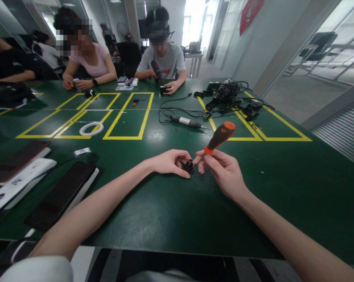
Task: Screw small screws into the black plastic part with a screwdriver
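My left hand (169, 161) rests on the green table (171, 211), its fingers pinched round a small black round part (189, 167). My right hand (224, 170) is closed on an orange-and-black screwdriver (219, 138), whose handle tilts up and to the right. The screwdriver's tip points down at the black part and is hidden behind my fingers. Both hands sit close together near the table's middle.
An electric screwdriver (186, 122) with its cable lies beyond my hands, and a tangle of black cables (230, 98) sits at the far right. A white tape ring (91, 128) lies inside yellow floor-tape boxes. Flat black and white devices (59, 196) lie at left. Other people sit across the table.
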